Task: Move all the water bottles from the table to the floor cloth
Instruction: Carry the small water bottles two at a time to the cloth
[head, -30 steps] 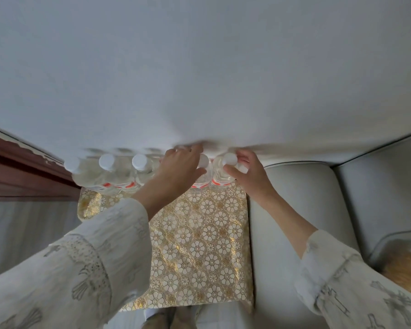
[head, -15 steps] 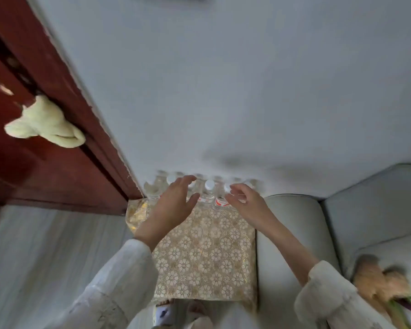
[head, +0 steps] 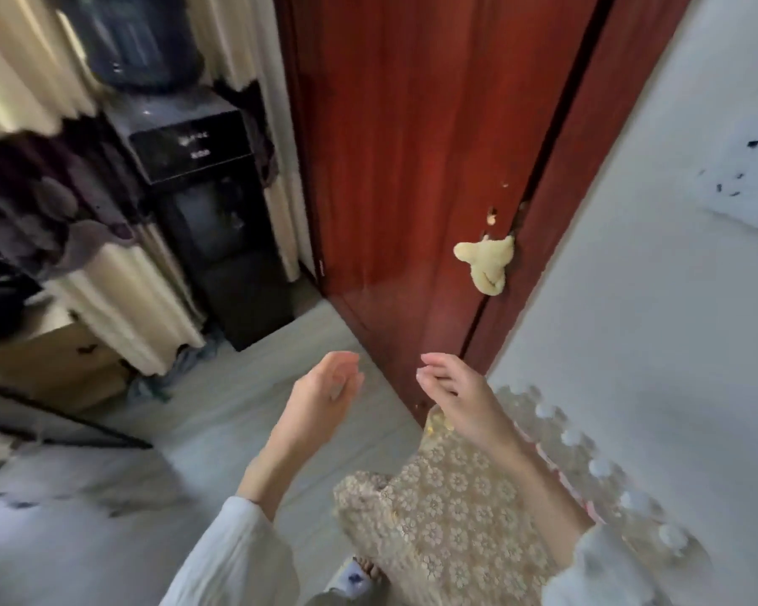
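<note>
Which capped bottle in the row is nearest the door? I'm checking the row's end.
The bottle at the row's far end, just behind the right hand; the others trail toward the camera.

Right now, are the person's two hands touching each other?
Apart. The head view shows the left hand and right hand held up empty, with red wooden door and pale floor visible between them.
</note>
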Available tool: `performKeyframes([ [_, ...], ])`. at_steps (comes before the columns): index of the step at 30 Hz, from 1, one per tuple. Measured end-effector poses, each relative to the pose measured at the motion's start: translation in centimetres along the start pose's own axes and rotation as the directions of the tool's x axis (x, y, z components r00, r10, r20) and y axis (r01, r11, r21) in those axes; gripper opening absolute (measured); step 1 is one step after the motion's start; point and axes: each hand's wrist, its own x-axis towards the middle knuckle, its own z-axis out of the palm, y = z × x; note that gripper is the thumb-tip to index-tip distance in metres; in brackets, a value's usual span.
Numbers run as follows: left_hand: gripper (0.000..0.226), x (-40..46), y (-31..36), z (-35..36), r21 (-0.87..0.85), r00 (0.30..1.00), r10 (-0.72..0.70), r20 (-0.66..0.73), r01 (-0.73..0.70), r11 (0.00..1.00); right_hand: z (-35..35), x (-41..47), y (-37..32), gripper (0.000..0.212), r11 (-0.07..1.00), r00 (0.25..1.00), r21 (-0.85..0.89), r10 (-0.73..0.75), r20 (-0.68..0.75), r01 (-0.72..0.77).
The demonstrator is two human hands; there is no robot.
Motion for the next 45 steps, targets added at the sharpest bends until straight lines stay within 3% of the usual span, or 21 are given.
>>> performKeyframes([
  [7, 0.024, -10.6, -2.1, -9.0, 0.007, 0.947, -0.128, -0.295, 0.136, 0.991, 9.7, -4.2, -5.9, 0.022, 0.979, 0.925, 0.009, -0.195, 0.325, 0.203],
  [13, 0.022, -22.4, -4.2, -17.6, -0.031, 0.828, -0.244, -0.505, 0.265, 0.964, 20.1, -9.0, -13.2, 0.018, 0.926, 0.759, 0.105, -0.360, 0.543, 0.364],
  [19, 0.017, -37.7, -6.5, -26.9, -0.134, 0.571, -0.322, -0.755, 0.346, 0.928, 33.5, -18.3, -19.8, 0.018, 0.853, 0.478, 0.208, -0.452, 0.753, 0.479],
  [23, 0.019, -49.0, -8.9, -32.1, -0.178, 0.414, -0.366, -0.833, 0.427, 0.887, 42.6, -26.7, -22.5, 0.024, 0.819, 0.312, 0.255, -0.456, 0.833, 0.514],
  [35, 0.016, -74.2, -14.9, -43.2, -0.410, -0.060, -0.435, -0.898, 0.466, 0.784, 65.7, -47.6, -27.9, 0.021, 0.786, -0.082, 0.401, -0.413, 0.907, 0.471],
  [41, 0.015, -80.9, -18.5, -49.6, -0.471, -0.239, -0.406, -0.882, 0.477, 0.742, 77.2, -54.0, -31.4, 0.020, 0.751, -0.279, 0.489, -0.402, 0.872, 0.445],
  [45, 0.014, -84.0, -22.5, -56.7, -0.483, -0.308, -0.374, -0.875, 0.480, 0.733, 86.4, -56.7, -35.1, 0.017, 0.727, -0.366, 0.551, -0.422, 0.829, 0.410],
])
